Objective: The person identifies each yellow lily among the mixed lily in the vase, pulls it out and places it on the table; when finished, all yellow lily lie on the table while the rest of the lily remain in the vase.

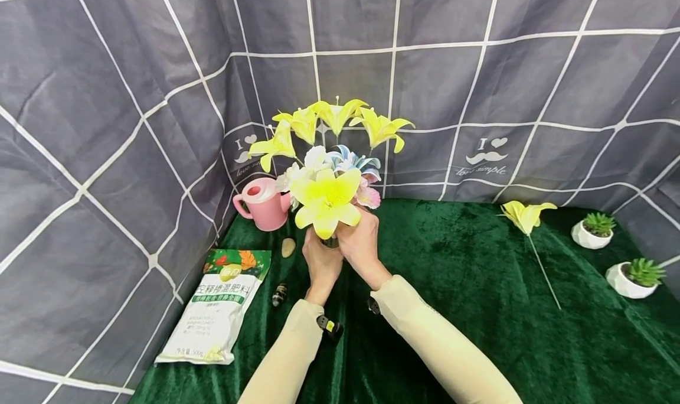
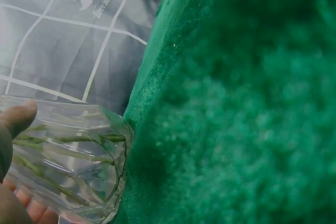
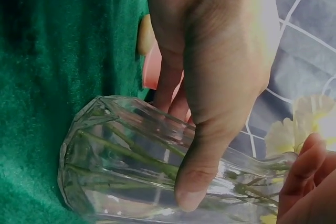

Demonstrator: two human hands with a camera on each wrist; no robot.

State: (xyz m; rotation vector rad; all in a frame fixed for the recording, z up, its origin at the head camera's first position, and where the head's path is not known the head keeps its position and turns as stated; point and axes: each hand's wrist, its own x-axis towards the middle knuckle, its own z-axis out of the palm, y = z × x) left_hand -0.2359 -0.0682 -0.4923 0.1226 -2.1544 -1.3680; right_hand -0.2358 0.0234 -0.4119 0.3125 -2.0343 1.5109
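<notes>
A clear glass vase [image 3: 131, 156] with green stems inside stands on the green cloth. My left hand [image 1: 322, 259] grips its body, thumb [image 2: 21, 116] on the near side and fingers beneath in the left wrist view. Curled fingers of my right hand [image 1: 361, 241] are at the vase's mouth among the blooms; I cannot tell what they hold. A large yellow lily [image 1: 327, 200] faces me in front, hiding part of both hands. Behind it rise several yellow lilies [image 1: 337, 117], white blossoms [image 1: 292, 178], a blue flower [image 1: 353, 159] and a pink one [image 1: 368, 196].
A pink watering can [image 1: 267, 206] stands at the back left. Nearer are a pale stone [image 1: 288, 247], a dark striped stone [image 1: 279, 295] and a fertilizer bag [image 1: 218, 309]. To the right lie a loose yellow lily [image 1: 526, 216] and two potted succulents [image 1: 592, 233]. A grey checked curtain [image 1: 441, 91] hangs behind.
</notes>
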